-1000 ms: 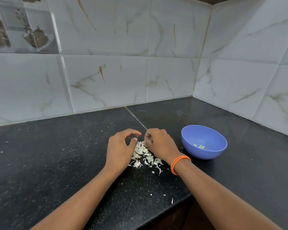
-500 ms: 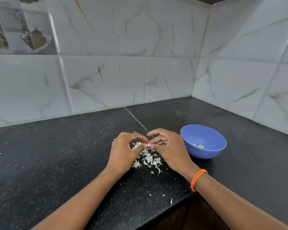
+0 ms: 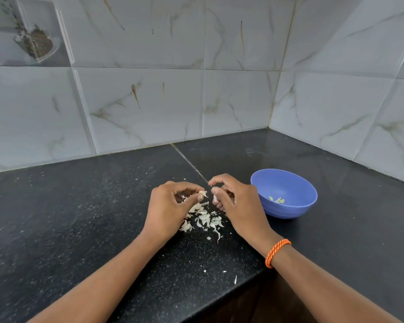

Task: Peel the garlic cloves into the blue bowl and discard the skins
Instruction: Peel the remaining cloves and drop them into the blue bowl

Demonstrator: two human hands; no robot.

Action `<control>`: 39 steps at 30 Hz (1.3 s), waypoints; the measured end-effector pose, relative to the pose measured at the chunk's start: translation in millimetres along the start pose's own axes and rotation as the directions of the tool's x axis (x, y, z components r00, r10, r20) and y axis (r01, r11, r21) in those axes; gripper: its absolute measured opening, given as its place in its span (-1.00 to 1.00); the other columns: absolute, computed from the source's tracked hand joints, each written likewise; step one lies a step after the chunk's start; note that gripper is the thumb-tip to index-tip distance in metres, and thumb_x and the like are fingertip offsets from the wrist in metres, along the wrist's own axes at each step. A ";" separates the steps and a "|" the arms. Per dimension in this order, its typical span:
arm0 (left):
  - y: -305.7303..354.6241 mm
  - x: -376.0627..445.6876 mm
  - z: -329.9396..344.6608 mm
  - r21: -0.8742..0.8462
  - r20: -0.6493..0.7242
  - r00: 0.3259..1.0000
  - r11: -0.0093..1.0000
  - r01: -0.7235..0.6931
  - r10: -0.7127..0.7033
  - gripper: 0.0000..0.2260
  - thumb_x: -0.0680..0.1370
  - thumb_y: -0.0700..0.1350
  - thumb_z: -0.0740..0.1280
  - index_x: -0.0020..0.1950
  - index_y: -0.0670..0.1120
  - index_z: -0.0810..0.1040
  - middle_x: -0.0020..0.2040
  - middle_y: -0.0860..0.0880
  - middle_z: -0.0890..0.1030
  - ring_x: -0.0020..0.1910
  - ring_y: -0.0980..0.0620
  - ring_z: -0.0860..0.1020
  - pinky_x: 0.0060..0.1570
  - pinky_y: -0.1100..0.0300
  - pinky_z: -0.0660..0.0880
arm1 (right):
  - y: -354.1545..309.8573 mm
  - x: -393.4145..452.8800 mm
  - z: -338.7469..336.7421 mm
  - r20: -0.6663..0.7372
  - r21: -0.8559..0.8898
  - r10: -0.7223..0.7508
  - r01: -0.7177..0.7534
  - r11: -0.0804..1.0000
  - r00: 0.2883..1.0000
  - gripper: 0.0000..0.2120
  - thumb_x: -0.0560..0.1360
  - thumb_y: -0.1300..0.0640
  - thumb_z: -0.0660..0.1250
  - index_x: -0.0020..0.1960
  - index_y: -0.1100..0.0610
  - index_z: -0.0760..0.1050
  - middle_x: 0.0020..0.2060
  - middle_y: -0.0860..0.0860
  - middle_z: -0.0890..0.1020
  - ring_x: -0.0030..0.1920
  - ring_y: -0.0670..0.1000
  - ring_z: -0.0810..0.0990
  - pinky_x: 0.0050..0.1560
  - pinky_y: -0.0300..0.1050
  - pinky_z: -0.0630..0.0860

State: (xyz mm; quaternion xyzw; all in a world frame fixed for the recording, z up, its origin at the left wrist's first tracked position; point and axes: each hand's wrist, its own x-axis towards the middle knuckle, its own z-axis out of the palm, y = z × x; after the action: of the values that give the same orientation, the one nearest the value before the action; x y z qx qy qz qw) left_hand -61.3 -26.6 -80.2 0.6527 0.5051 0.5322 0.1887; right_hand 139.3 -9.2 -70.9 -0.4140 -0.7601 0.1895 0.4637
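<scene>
The hands are sitting slightly apart now, where half a second ago their fingertips were touching. The black counter (image 3: 79,217) is carrying everything, meeting the tiled wall (image 3: 149,101) behind. The bowl (image 3: 287,209) is standing just right of the right hand (image 3: 238,203), a few peeled cloves (image 3: 276,200) lying inside. The left hand (image 3: 168,206) is pinching a scrap of skin (image 3: 203,194) between thumb and forefinger. The right hand is curling round a pale clove (image 3: 215,198). Loose skins (image 3: 204,217) are lying heaped on the counter between and under both hands.
</scene>
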 end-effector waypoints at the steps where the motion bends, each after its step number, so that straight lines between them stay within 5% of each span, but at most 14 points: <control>1: -1.6 0.6 0.1 0.008 -0.010 1.000 1.000 0.002 -0.001 -0.90 0.54 -0.06 0.60 -0.02 0.14 0.80 -0.11 0.25 0.75 -0.05 0.14 0.67 0.02 0.01 0.63 | 2.6 -0.1 1.4 0.013 -0.023 -0.010 0.010 1.000 1.000 -0.85 0.73 0.12 0.30 0.21 -0.05 0.61 -0.24 -0.08 0.70 -0.18 -0.05 0.71 -0.07 0.08 0.66; 11: -1.9 0.6 -0.4 0.065 -0.034 0.999 0.997 -0.029 0.032 -0.89 0.53 -0.08 0.61 0.00 0.13 0.80 -0.08 0.27 0.75 -0.11 0.11 0.70 -0.02 0.02 0.65 | 5.4 -0.7 8.5 0.033 0.022 0.022 -0.023 1.000 0.999 -0.73 0.53 0.22 0.57 0.15 -0.04 0.64 -0.15 -0.11 0.67 -0.08 -0.05 0.67 -0.05 -0.06 0.68; 14: -2.9 0.5 -1.0 0.061 -0.037 0.999 0.998 -0.031 0.033 -0.88 0.53 -0.07 0.61 0.00 0.14 0.79 -0.08 0.25 0.75 -0.11 0.10 0.69 -0.03 0.00 0.66 | 8.1 -1.5 7.5 0.012 0.017 0.019 -0.019 1.000 1.000 -0.87 0.64 0.11 0.45 0.17 -0.05 0.64 -0.22 -0.10 0.70 -0.13 -0.05 0.71 -0.07 0.00 0.68; 17: -1.6 0.0 -1.0 0.060 -0.038 0.999 0.998 -0.029 0.031 -0.88 0.53 -0.08 0.61 0.00 0.14 0.79 -0.08 0.24 0.75 -0.12 0.10 0.69 -0.03 0.00 0.66 | 9.5 -2.5 9.5 0.046 -0.005 0.015 -0.015 1.000 0.999 -0.79 0.71 0.17 0.32 0.25 -0.09 0.61 -0.19 -0.10 0.70 -0.11 -0.03 0.71 -0.03 0.09 0.67; 21: 0.2 -1.0 -0.4 0.044 -0.040 0.999 0.999 -0.022 0.024 -0.88 0.55 -0.10 0.60 0.02 0.12 0.80 -0.11 0.24 0.76 -0.14 0.12 0.72 -0.04 -0.03 0.67 | 4.4 -2.8 10.2 0.051 -0.075 -0.040 0.044 0.996 0.998 -0.61 0.57 0.27 0.49 0.26 -0.14 0.59 0.01 -0.21 0.66 0.13 -0.11 0.66 0.17 -0.08 0.63; 24: 2.4 -2.4 -0.6 0.024 -0.047 0.999 0.999 -0.022 0.023 -0.89 0.57 -0.10 0.58 0.04 0.11 0.80 -0.16 0.23 0.76 -0.16 0.16 0.74 -0.05 -0.04 0.70 | -0.6 -2.5 9.4 -0.015 -0.090 -0.041 0.039 0.995 0.999 -0.75 0.59 0.13 0.50 0.20 -0.15 0.64 -0.04 -0.22 0.70 0.13 -0.14 0.65 0.15 -0.16 0.56; 31: 6.8 -4.6 0.4 -0.001 -0.071 0.996 0.999 -0.044 0.044 -0.88 0.56 -0.14 0.59 0.05 0.06 0.82 -0.13 0.23 0.77 -0.14 0.20 0.75 -0.01 -0.02 0.72 | -0.3 -2.0 12.6 -0.019 0.088 0.001 0.001 0.996 1.000 -0.63 0.49 0.41 0.53 0.17 0.03 0.67 0.04 -0.09 0.61 0.06 -0.06 0.69 0.12 -0.16 0.67; 36: 3.9 -3.0 0.3 0.017 -0.079 0.995 0.998 -0.056 0.058 -0.89 0.53 -0.11 0.62 0.03 0.05 0.82 -0.08 0.23 0.77 -0.09 0.20 0.75 0.03 0.01 0.71 | 0.8 -0.4 12.5 -0.080 0.112 0.041 -0.032 0.993 0.996 -0.82 0.61 0.24 0.47 0.16 0.02 0.67 -0.08 -0.07 0.66 -0.12 -0.06 0.71 -0.09 -0.23 0.63; 39: 3.3 -2.4 0.8 0.024 -0.068 0.994 0.996 -0.081 0.082 -0.88 0.51 -0.11 0.63 -0.01 0.08 0.81 -0.07 0.22 0.76 -0.06 0.11 0.74 0.00 -0.04 0.69 | 1.7 -2.1 12.4 -0.033 0.145 0.087 -0.081 0.986 0.996 -0.85 0.68 0.15 0.38 0.21 -0.01 0.67 -0.09 -0.10 0.75 -0.01 -0.12 0.73 0.04 -0.18 0.64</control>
State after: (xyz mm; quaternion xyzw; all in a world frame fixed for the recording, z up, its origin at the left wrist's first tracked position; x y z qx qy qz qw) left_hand -58.9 -29.8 -79.1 0.6559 0.4899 0.5564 0.1424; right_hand 129.9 -8.7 -79.3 -0.4148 -0.7172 0.2549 0.4986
